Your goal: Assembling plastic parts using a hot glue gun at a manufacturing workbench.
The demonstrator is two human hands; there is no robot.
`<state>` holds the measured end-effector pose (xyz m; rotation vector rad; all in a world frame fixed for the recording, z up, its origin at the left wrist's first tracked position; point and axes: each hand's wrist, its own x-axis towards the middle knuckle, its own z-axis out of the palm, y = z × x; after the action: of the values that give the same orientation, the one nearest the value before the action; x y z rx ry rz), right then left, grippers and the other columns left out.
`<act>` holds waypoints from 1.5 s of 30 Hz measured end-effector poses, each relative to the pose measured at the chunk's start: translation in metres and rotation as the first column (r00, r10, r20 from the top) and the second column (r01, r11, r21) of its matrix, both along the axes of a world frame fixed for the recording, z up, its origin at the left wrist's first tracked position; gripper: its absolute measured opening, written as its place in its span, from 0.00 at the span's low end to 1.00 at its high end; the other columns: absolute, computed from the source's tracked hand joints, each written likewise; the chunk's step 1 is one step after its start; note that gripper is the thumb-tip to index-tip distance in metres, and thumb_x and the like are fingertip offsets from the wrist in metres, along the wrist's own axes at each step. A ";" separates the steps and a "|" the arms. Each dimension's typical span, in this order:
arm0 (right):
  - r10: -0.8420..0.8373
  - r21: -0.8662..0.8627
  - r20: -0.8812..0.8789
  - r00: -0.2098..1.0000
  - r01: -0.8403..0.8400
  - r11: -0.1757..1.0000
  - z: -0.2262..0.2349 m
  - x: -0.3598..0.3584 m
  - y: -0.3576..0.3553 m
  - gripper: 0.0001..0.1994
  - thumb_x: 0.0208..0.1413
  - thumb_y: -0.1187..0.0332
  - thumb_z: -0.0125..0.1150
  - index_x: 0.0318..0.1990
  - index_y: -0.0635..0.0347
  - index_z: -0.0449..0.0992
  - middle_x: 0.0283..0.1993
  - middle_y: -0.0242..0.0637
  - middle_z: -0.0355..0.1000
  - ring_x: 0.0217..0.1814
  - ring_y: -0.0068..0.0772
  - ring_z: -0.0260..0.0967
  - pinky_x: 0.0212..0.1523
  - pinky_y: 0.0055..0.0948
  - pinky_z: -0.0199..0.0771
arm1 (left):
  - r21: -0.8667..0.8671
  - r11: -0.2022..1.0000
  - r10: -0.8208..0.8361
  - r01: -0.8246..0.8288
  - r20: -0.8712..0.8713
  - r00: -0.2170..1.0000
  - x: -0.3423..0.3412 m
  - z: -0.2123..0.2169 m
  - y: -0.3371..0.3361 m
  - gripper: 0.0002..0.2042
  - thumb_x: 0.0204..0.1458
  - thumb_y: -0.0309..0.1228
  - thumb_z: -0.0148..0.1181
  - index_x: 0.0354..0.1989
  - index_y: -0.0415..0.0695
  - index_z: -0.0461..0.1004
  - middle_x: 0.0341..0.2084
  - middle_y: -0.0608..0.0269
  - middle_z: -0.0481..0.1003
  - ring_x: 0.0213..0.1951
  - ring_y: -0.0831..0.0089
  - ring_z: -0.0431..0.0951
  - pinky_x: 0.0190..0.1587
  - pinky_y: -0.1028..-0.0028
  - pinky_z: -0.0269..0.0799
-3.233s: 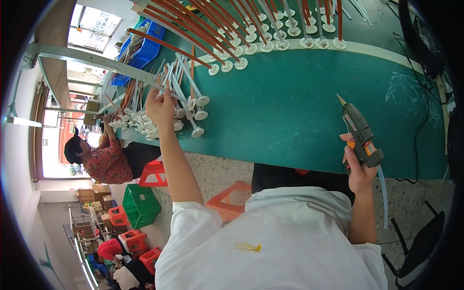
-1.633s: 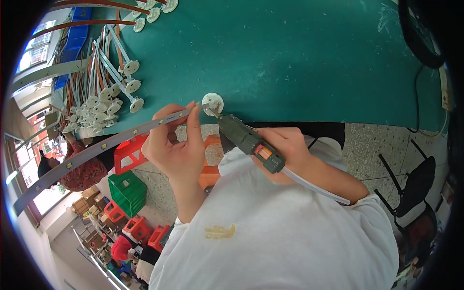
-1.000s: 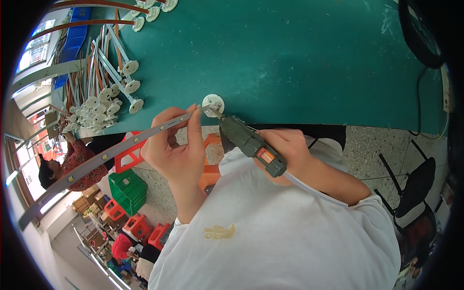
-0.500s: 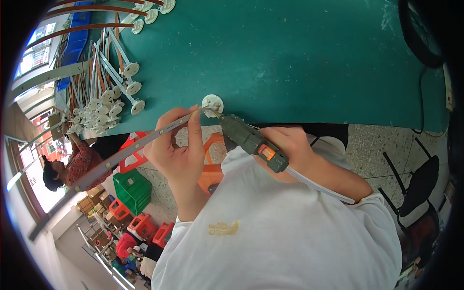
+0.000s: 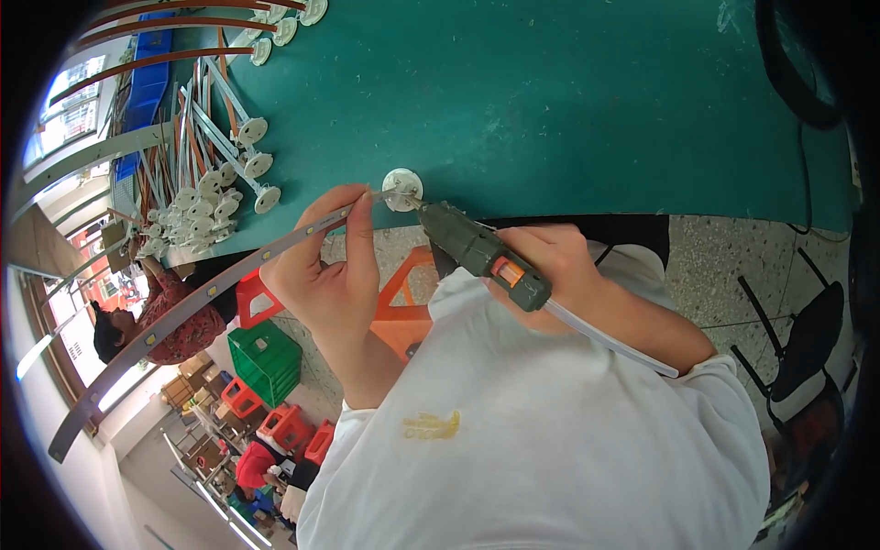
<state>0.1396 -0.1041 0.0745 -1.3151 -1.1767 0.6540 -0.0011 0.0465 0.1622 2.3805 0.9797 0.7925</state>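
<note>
Strip (image 5: 183, 313) partly behind left fingers (image 5: 362, 236)

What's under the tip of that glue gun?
The glue gun points its tip at the edge of a round white disc, with the green tabletop beyond. The spot directly beneath the tip is covered, so any glue there can't be seen.

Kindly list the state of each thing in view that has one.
Left hand: closed, pinching the strip near one end
LED strip: held, slanting, unlit
Right hand: wrapped around the glue gun
Glue gun: nozzle at the disc; trigger hidden
Glue stick: protruding from the gun's rear
White disc: at the strip's pinched end
Disc-ended strips: heaped
</note>
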 end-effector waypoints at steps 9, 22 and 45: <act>0.037 -0.002 0.044 0.998 -0.037 0.999 -0.001 0.002 0.003 0.09 0.38 0.78 0.67 0.26 0.62 0.70 0.20 0.39 0.66 0.20 0.42 0.66 0.21 0.35 0.64 | -0.082 0.997 0.001 0.004 0.053 0.999 -0.003 -0.002 0.000 0.06 0.53 0.16 0.64 0.38 0.29 0.78 0.31 0.54 0.81 0.33 0.73 0.82 0.37 0.80 0.76; 0.019 0.003 0.020 1.000 -0.019 1.000 0.000 -0.001 0.004 0.10 0.37 0.79 0.66 0.24 0.61 0.68 0.18 0.39 0.64 0.18 0.43 0.64 0.18 0.36 0.61 | -0.057 0.998 0.039 -0.035 0.069 0.997 0.000 -0.004 0.000 0.06 0.54 0.19 0.65 0.38 0.29 0.79 0.28 0.55 0.81 0.31 0.75 0.82 0.33 0.83 0.75; 0.036 0.016 0.046 0.998 -0.037 0.999 -0.005 -0.004 0.002 0.09 0.35 0.78 0.66 0.24 0.62 0.69 0.19 0.40 0.65 0.17 0.42 0.64 0.18 0.35 0.62 | -0.083 0.995 0.074 -0.061 0.169 0.983 0.007 -0.002 0.005 0.04 0.50 0.18 0.65 0.35 0.32 0.80 0.27 0.58 0.81 0.29 0.77 0.81 0.33 0.80 0.77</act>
<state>0.1360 -0.1016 0.0694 -1.3026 -1.2436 0.6422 0.0055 0.0515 0.1600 2.1818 1.0051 0.9502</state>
